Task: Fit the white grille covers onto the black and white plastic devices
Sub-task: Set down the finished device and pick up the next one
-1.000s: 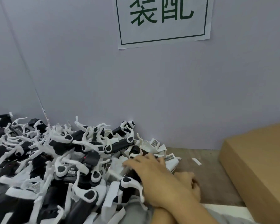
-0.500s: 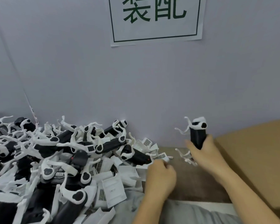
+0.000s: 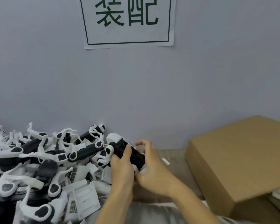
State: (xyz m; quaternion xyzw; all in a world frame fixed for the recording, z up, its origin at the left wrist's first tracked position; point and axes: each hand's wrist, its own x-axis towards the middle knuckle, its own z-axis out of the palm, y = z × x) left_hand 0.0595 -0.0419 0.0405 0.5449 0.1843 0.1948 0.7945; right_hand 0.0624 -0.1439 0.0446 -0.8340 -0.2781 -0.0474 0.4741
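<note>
We held one black and white device (image 3: 128, 152) between both hands, just above the worktop (image 3: 173, 156) and close to the grey wall (image 3: 136, 94). Our left hand (image 3: 122, 167) gripped it from below and from the near side, with the thumb laid over the black body. Our right hand (image 3: 149, 167) cupped the device's right end, its palm against the lower part and its fingers (image 3: 142, 143) curled loosely above the black body; we could not tell whether those fingertips touched it. The device lay tilted, its white rounded head up and to the left of our hands, its black body running down to the right into the right palm. Whether a grille cover was already on it we could not tell, as the hands hid that side.

To the left of our hands, and touching the left one, lay the heap of devices (image 3: 44, 159), black bodies and white curved arms tangled together. Loose white grille covers (image 3: 86, 199) lay among them, nearer to us than the left hand. To the right of the right hand, well apart from it, sat a brown cardboard box (image 3: 238, 159). A small white strip (image 3: 166, 162) lay on the worktop between the right hand and the box. Above our hands a paper sign (image 3: 128, 21) with green characters hung on the wall.
</note>
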